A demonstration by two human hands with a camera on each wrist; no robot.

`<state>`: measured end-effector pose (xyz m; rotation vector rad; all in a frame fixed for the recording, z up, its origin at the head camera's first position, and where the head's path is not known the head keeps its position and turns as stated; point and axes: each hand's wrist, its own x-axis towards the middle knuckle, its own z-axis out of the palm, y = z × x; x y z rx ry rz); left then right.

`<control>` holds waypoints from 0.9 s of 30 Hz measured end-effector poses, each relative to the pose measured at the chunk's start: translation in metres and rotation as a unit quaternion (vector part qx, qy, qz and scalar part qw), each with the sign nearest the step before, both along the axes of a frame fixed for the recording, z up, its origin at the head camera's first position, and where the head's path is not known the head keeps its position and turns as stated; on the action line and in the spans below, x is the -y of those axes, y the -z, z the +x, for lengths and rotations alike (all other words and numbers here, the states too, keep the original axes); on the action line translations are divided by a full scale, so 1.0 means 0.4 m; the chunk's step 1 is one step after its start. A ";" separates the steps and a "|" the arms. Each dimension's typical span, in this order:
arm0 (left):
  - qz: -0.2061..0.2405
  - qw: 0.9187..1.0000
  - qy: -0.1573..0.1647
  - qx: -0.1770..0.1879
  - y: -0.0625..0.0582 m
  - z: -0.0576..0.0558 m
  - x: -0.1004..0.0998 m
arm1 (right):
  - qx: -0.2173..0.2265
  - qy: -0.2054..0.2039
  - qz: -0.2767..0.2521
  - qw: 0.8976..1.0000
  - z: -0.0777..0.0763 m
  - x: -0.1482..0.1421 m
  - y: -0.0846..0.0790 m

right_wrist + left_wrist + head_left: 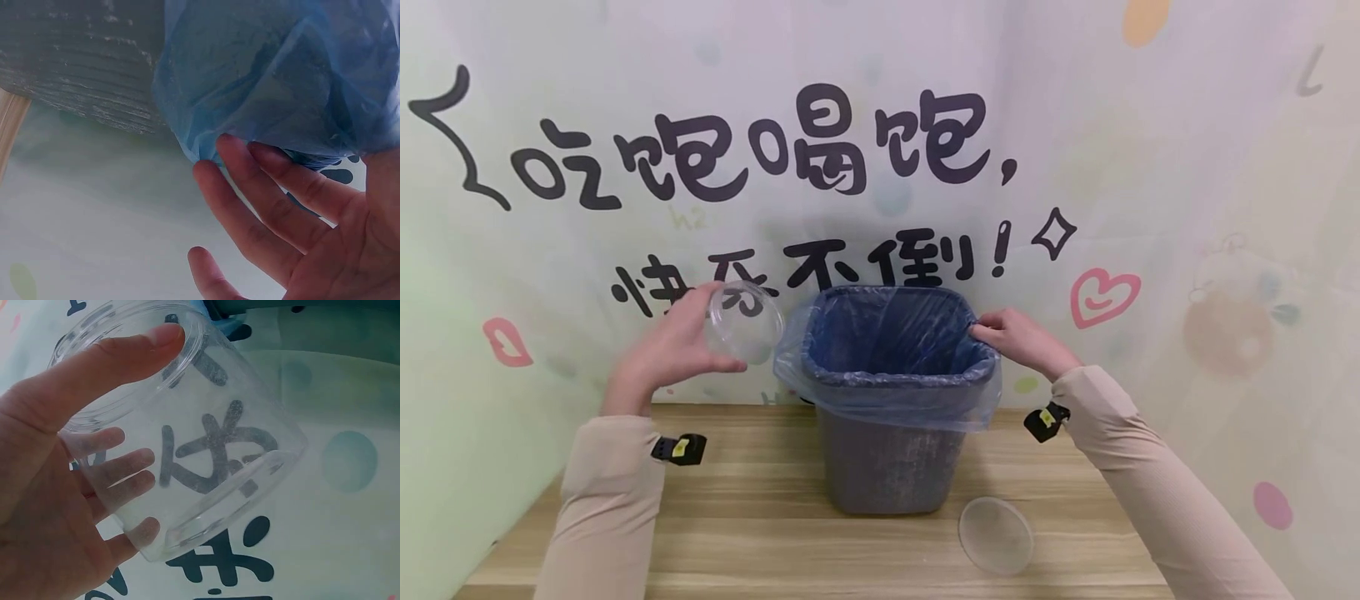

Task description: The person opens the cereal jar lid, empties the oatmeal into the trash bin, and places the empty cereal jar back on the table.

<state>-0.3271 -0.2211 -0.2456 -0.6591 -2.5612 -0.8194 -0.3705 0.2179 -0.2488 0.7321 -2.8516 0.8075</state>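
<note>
My left hand (676, 343) holds a clear plastic jar (748, 325) up to the left of the bin. In the left wrist view, the thumb lies across the jar's open mouth end and the fingers show through its transparent wall; nothing is visible inside. A grey trash bin (891, 471) stands upright, lined with a blue plastic bag (887, 404) folded over its rim. At the bin's right rim, my right hand (1028, 340) grips the edge, thumb on top. Its fingers (234, 206) touch the bag from outside in the right wrist view.
A round translucent lid (996, 536) lies on the wooden table (737, 517), right of the bin's base. Close behind the bin hangs a pale printed backdrop (1150, 167) with large dark lettering. Black cameras sit on both wrists.
</note>
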 end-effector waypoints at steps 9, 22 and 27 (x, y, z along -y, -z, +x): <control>0.022 1.000 0.013 0.003 0.091 0.022 0.008 | -0.001 0.001 -0.002 1.000 0.002 -0.001 -0.001; 0.051 0.997 0.027 0.056 0.266 0.052 0.021 | -0.002 0.008 -0.002 1.000 0.003 -0.004 -0.001; 0.071 0.993 0.041 0.084 0.323 0.064 0.023 | -0.004 0.005 -0.005 1.000 0.001 -0.001 0.001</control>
